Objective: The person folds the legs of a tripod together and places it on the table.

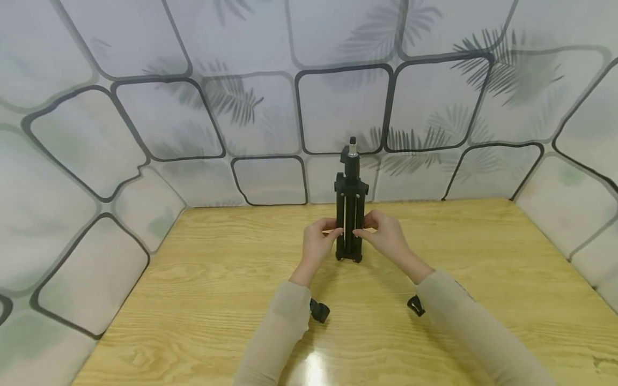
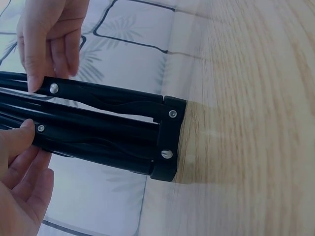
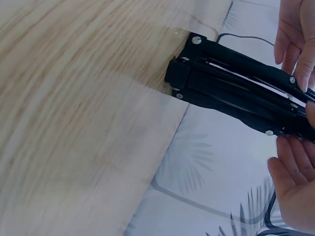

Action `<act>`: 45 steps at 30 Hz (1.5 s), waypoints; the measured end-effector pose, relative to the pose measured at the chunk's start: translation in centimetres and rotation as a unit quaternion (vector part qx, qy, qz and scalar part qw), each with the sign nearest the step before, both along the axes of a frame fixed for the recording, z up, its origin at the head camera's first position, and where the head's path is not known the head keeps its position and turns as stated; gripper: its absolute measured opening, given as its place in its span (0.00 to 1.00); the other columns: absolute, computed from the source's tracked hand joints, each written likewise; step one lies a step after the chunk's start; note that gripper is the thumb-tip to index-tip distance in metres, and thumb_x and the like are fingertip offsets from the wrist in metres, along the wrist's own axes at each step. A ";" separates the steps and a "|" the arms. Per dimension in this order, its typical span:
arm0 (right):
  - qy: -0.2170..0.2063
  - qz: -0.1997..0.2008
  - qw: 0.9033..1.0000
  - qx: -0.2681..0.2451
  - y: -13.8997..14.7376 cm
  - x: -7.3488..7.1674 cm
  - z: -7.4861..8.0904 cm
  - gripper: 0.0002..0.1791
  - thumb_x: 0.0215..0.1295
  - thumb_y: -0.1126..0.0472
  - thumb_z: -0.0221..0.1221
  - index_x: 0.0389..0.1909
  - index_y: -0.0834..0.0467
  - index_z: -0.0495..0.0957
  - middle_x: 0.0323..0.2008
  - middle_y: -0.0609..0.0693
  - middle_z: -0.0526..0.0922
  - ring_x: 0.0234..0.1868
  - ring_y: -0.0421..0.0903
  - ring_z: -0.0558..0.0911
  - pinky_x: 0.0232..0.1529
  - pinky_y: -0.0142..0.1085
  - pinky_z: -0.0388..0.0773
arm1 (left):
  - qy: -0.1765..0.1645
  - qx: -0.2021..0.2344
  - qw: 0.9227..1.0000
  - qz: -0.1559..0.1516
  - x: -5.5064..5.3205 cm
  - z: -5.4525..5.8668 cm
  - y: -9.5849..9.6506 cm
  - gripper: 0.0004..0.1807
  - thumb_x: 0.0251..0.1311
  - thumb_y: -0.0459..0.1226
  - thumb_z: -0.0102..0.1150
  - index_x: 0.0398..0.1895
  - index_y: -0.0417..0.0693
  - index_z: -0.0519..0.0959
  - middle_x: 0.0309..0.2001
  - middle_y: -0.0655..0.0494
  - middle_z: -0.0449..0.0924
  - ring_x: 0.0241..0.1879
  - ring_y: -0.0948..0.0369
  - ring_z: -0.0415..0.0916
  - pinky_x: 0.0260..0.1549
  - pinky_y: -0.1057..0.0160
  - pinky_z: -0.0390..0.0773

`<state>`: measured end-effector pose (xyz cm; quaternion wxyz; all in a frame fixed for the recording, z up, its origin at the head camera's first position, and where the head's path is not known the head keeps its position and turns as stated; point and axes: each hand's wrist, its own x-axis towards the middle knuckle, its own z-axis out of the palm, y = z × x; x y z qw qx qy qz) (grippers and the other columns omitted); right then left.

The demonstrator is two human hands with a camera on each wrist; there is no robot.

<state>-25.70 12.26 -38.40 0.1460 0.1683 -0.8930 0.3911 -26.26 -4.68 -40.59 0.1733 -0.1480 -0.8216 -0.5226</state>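
Observation:
A folded black tripod light stand (image 1: 351,209) with a silver tip stands upright on the table, legs drawn together. My left hand (image 1: 317,242) pinches a leg on its left side between thumb and fingers. On the opposite side, my right hand (image 1: 386,236) holds another leg the same way. Up close in the left wrist view, the stand's lower end (image 2: 170,140) shows silver rivets and meets the wood; the left hand (image 2: 24,177) is at the lower left. The right wrist view shows the right hand (image 3: 295,182) against the stand's legs (image 3: 236,88).
The wooden table (image 1: 217,300) has a patterned cloth wall (image 1: 260,118) along its back and sides, close behind the stand. Small black pieces, one by the left sleeve (image 1: 319,311) and another by the right sleeve (image 1: 416,305), show near the cuffs.

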 end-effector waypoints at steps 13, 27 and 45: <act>-0.104 0.040 0.992 0.051 0.2 -0.4 -1.7 0.15 0.49 0.60 0.65 0.34 0.63 0.75 0.29 0.52 0.79 0.31 0.48 0.78 0.33 0.43 0.75 | -0.009 0.013 1.000 -0.011 0.1 -0.3 0.0 0.10 0.53 0.35 0.59 0.38 0.42 0.80 0.35 0.52 0.80 0.37 0.60 0.77 0.32 0.69 0.76; -0.134 0.067 0.986 0.072 0.1 -1.2 -2.3 0.14 0.47 0.64 0.66 0.35 0.66 0.77 0.24 0.51 0.79 0.24 0.44 0.78 0.25 0.36 0.75 | -0.013 0.015 1.000 -0.007 0.1 -0.2 0.1 0.09 0.53 0.35 0.60 0.38 0.42 0.80 0.35 0.52 0.80 0.37 0.61 0.77 0.32 0.69 0.76; -0.155 0.064 0.981 0.098 -0.4 -1.7 -3.4 0.14 0.44 0.66 0.67 0.33 0.66 0.77 0.20 0.50 0.78 0.20 0.43 0.77 0.22 0.34 0.74 | -0.028 0.016 0.999 -0.003 0.1 0.0 0.0 0.10 0.53 0.36 0.60 0.38 0.42 0.80 0.36 0.53 0.80 0.38 0.60 0.76 0.33 0.67 0.76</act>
